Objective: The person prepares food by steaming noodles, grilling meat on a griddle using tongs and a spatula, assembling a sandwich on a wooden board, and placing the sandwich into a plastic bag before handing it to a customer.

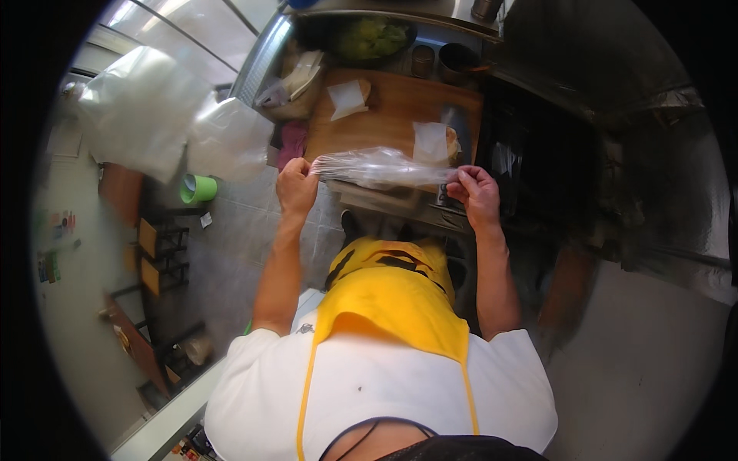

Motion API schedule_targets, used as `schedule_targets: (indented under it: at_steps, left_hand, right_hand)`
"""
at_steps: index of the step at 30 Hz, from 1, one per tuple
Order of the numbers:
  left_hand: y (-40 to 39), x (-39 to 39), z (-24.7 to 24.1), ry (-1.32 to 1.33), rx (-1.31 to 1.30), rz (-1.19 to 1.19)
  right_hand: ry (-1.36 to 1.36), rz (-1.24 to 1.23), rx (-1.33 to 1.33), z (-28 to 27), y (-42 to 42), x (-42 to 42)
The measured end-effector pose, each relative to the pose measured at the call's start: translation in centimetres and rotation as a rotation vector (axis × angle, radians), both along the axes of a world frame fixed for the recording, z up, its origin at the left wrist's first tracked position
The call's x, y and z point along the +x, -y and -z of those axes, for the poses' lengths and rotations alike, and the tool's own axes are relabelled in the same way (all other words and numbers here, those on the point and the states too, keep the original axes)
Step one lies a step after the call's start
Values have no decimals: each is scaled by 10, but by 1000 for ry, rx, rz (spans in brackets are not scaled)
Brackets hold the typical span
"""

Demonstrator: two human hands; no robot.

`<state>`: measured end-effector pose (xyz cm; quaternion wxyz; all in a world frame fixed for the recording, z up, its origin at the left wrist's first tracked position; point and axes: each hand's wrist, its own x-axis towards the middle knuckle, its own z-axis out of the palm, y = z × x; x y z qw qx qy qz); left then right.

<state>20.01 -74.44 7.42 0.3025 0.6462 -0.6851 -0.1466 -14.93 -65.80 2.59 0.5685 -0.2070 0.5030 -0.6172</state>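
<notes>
A clear plastic bag (380, 167) is stretched sideways between my two hands, above the near edge of a wooden board (392, 95). My left hand (297, 181) grips its gathered, creased end in a fist. At the other end, my right hand (476, 193) pinches the plastic between thumb and fingers. Beyond the bag, near my right hand, lies a flatbread (453, 144) partly wrapped in white paper (429, 143). Another piece of bread (364, 89) with white paper (346, 99) sits farther back on the board, towards the left.
Behind the board are a bowl of green leaves (375, 37), a metal canister (422, 60) and a dark pot (458, 60). A pink cloth (293, 143) lies left of the board. Clear plastic bags (141, 109) hang at left, above a green bin (199, 189). Dark cooking equipment (542, 155) stands right.
</notes>
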Motion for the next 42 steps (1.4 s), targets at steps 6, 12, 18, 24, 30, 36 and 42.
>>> schedule_targets:
  at_steps: [6,12,18,24,30,36,42]
  left_hand:
    - [-15,-38,-49,3,-61,126]
    - [-3,-28,-81,233,-211,92]
    - [-72,16,-118,188,-608,295]
    - [-112,65,-1,256,433,332]
    - [-92,56,-9,-528,724,190]
    - [-48,43,-38,-1034,641,58]
    - [-27,24,-45,-1377,426,-55]
  right_hand:
    - [-1062,-298,-146,-56,0,98]
    - [-1208,-50,-316,-64,53,109]
    - [-995,162,-754,-144,6,89]
    - [-899,-453,-69,-3,20,80]
    - [-1346,32,297,59,95,-21]
    - [-605,-309,279,72,127,-43]
    - [-429,-297,446,42,122,-27]
